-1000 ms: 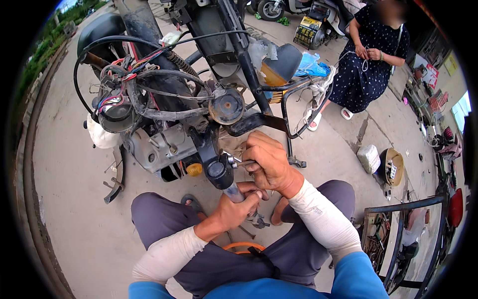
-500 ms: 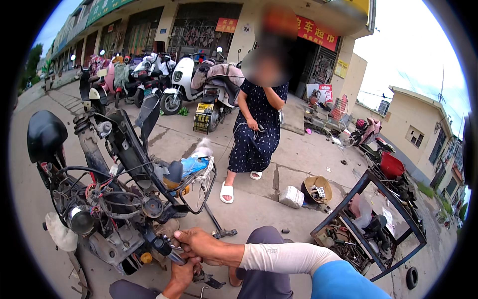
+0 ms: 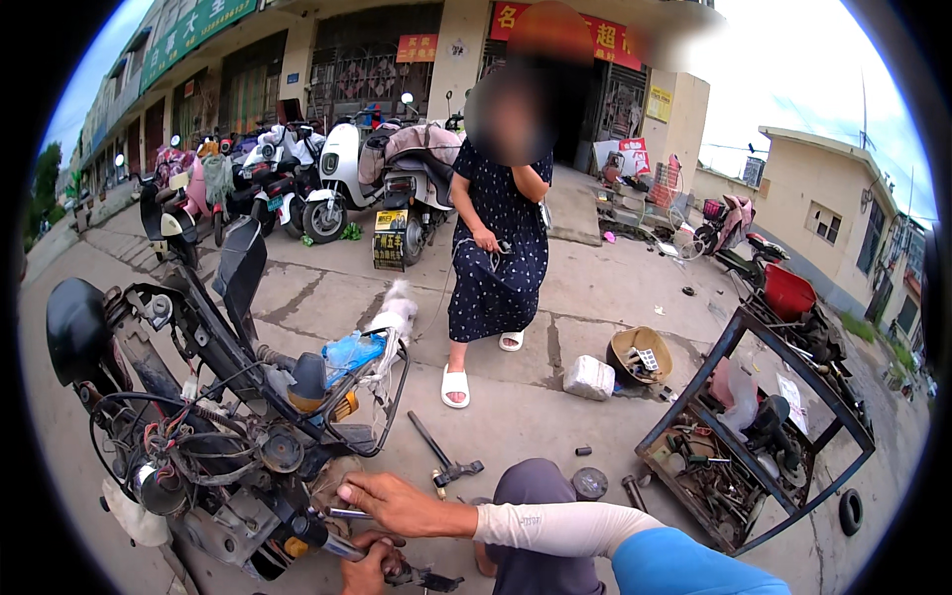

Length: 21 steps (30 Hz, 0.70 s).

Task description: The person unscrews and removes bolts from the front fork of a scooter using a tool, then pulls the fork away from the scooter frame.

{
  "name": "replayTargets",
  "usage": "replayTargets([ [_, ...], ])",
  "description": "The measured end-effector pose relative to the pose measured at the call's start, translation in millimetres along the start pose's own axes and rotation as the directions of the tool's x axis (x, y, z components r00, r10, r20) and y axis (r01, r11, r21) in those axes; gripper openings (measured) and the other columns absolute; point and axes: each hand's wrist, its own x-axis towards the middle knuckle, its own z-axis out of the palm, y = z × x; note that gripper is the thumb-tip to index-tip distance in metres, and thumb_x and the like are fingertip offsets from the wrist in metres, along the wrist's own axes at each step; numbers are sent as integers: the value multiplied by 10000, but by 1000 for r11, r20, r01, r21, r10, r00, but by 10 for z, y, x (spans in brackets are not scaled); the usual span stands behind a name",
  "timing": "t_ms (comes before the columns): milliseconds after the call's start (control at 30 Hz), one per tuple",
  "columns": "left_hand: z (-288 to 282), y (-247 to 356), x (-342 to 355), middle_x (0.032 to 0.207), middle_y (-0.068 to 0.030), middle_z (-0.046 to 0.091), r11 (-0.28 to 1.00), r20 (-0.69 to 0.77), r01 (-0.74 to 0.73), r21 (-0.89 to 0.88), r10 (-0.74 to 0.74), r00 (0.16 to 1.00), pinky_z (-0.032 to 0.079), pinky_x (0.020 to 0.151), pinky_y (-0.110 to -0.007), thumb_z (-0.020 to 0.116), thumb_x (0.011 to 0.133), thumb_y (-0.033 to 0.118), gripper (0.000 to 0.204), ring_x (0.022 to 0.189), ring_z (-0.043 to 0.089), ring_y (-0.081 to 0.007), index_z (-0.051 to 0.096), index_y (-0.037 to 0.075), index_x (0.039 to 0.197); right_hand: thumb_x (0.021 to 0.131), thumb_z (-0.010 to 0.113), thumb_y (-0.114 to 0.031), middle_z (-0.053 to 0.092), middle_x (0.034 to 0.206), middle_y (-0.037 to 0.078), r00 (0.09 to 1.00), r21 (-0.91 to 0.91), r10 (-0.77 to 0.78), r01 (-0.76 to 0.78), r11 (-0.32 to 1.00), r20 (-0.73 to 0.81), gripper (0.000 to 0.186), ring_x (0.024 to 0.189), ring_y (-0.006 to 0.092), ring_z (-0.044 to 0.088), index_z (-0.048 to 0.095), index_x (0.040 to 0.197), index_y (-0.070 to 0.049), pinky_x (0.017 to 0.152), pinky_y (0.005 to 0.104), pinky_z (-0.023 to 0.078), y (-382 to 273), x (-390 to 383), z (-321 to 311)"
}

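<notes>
A partly stripped scooter (image 3: 233,436) lies to my left, its wires and frame exposed. From its near end a silver metal tube (image 3: 340,545) sticks out toward me. My left hand (image 3: 367,567) is closed round the end of this tube. Just above it, my right hand (image 3: 405,506) has its fingers curled together beside a thin silver rod (image 3: 349,514); whatever they grip is mostly hidden. A dark metal bracket (image 3: 426,577) shows just right of my left hand.
A person (image 3: 501,228) in a dark dress stands ahead, holding a cable. Near the scooter's rack is a white dog (image 3: 397,309). A metal part with a bar (image 3: 446,461) lies on the ground. Right are a bowl (image 3: 622,347), a white block (image 3: 589,378) and a frame of parts (image 3: 729,535).
My right hand has shifted slightly up and away from my left hand, baring more of the silver rod. My view has turned a little right. The dog shows more clearly behind the rack.
</notes>
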Motion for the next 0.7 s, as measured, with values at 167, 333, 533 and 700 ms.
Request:
replayTargets([
  [167, -133, -103, -9, 602, -3, 435, 998, -16, 46, 40, -46, 999, 351, 495, -251, 489, 936, 96, 168, 510, 387, -94, 589, -37, 918, 1029, 442, -282, 549, 712, 253, 981, -65, 139, -131, 989, 134, 290, 695, 488, 505, 487, 990, 2, 603, 488, 403, 58, -17, -28],
  [333, 1, 41, -105, 608, 2, 444, 996, -13, 69, 48, -68, 998, 343, 484, -258, 493, 927, 88, 134, 511, 383, -90, 601, 12, 905, 991, 508, -227, 592, 892, 216, 985, -101, -120, 132, 986, 123, 235, 805, 421, 573, 535, 1042, 1, 664, 457, 445, 266, -107, -50],
  [533, -83, 251, -217, 598, -30, 496, 1000, 94, 28, 14, -29, 995, 380, 482, -259, 525, 916, 76, 149, 497, 444, -103, 584, -33, 834, 928, 598, -130, 595, 939, 192, 979, 19, -191, 190, 982, 71, 224, 839, 394, 588, 571, 1096, 15, 712, 425, 477, 83, -69, 118],
  [700, 146, 384, -109, 660, -6, 535, 995, 137, 38, 88, -49, 989, 371, 524, -243, 525, 931, 66, 124, 551, 447, -70, 608, -20, 896, 871, 597, -27, 597, 912, 171, 975, -42, -208, 212, 976, 75, 174, 877, 390, 580, 587, 1043, -6, 755, 436, 476, -64, -39, -143],
])
